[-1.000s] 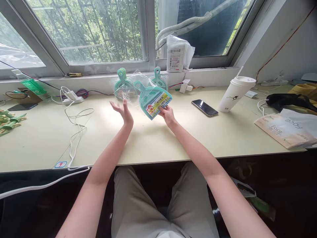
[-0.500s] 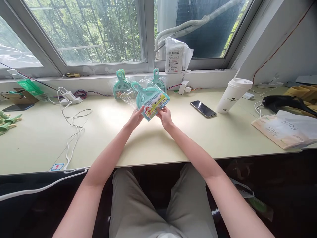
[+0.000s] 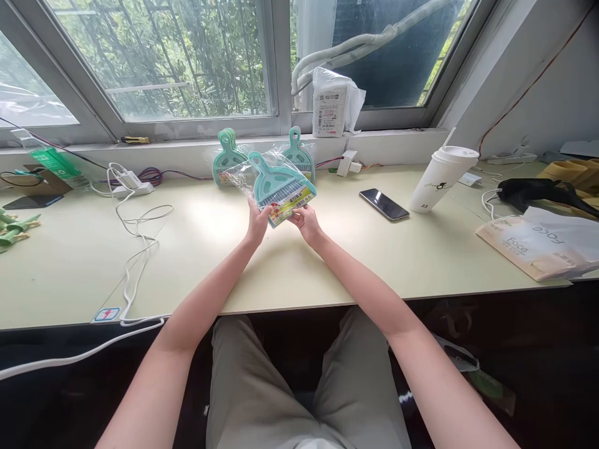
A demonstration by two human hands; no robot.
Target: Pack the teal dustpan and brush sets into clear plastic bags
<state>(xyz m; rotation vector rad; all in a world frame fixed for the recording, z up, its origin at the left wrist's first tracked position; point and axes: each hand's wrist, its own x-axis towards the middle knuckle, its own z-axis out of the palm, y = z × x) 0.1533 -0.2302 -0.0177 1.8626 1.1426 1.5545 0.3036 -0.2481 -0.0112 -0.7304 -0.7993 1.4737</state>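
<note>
A turquoise mini dustpan and brush set [image 3: 281, 187] in a clear plastic bag is held above the table, tilted, its handle pointing away from me. A yellow printed label runs along its near edge. My left hand [image 3: 257, 222] grips its left corner with the thumb on top. On the near right edge, my right hand [image 3: 306, 223] pinches it, the fingertips partly underneath. Behind it stand more bagged turquoise sets, a group [image 3: 228, 159] at the left and another [image 3: 296, 153] at the right, both leaning near the window wall.
Right of my hands lie a phone [image 3: 384, 204], a white cup [image 3: 440, 179] with a straw and a tissue pack [image 3: 538, 243]. White cables [image 3: 140, 249] trail across the left side near a power strip [image 3: 133, 189]. A bottle [image 3: 56, 163] leans at the far left.
The held set has turned slightly and shifted a little left, showing more of the bristles. My left hand has moved its grip along the left edge; the right hand has slid slightly.
</note>
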